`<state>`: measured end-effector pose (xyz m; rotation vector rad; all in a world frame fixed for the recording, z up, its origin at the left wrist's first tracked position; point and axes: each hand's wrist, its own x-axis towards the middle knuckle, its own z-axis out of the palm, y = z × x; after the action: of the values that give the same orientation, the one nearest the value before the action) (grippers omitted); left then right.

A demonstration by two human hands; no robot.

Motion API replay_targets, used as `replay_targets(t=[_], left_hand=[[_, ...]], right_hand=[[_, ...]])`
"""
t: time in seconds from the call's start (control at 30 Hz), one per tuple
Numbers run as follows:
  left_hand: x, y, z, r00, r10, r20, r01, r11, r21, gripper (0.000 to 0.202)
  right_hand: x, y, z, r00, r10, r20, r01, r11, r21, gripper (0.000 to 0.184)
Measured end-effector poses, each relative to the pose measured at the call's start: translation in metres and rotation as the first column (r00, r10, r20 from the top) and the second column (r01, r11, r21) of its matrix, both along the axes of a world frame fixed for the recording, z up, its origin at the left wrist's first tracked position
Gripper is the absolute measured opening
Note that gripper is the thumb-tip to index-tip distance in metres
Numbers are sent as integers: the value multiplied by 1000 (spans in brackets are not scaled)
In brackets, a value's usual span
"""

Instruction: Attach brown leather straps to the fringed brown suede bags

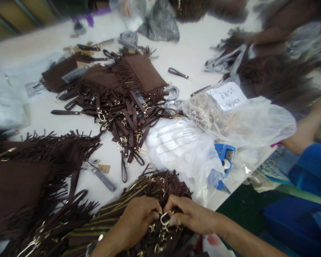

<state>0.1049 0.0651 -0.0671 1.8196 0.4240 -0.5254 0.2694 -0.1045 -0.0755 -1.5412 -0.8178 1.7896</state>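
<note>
My left hand point(137, 219) and my right hand point(186, 214) meet over a row of dark brown fringed pouches point(96, 226) with brass zips. Between them is a gold-coloured clasp point(165, 218). My right thumb and fingers are pinched on this clasp. The left thumb and forefinger are pinched together at its left side, and whatever they hold is too small to make out. More gold-coloured hardware point(158, 247) hangs just below my hands. In front lies a heap of brown wrist straps point(128, 121) with metal clips.
Fringed brown pouches point(147, 71) lie behind the straps, and more point(18, 185) at left. A white plastic bag point(182, 142), a blue tape dispenser point(224, 160) and a clear bag with a handwritten label point(227, 95) stand right. Another person's arm point(307, 121) reaches in at right.
</note>
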Motion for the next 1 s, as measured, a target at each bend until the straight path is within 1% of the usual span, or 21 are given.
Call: replay_targets(t=[0.23,0.37,0.57,0.63,0.7,0.8,0.87,0.93,1.0], left_hand=[[0,0,-1,1000,16,-20,-15,1000,12,13],[0,1,-2,1000,18,-3,-19,1000,-14,14],[3,3,-1,1000,7,22,-5,996,-84,19],[4,4,0,1000,4,2,-4,997,-74,17],[3,4,3,999,2,-36,-3,999,-36,15],[1,3,4,998,-6,-56,6,1000,1,12],[-1,1,4,999,-22,-38,22,1000,19,7],[-1,0,3,999,-46,-21,48,996,79,17],[-1,-1,2,997,-73,-15,74,984,164,28]], right_hand=[[-2,4,-10,993,-52,-108,56,998,35,24],[-7,1,-17,989,-87,-119,92,995,29,23],[-15,-3,-21,986,-156,-67,157,988,5,21],[-15,-3,-20,987,-160,-7,160,987,-5,21],[-15,-5,-16,983,-151,106,152,988,-2,18],[-15,-12,0,952,-102,288,98,995,29,13],[-15,-17,15,932,-30,362,8,998,61,12],[-12,-20,29,919,83,386,-124,989,81,13],[-7,-18,35,891,188,414,-256,960,114,16]])
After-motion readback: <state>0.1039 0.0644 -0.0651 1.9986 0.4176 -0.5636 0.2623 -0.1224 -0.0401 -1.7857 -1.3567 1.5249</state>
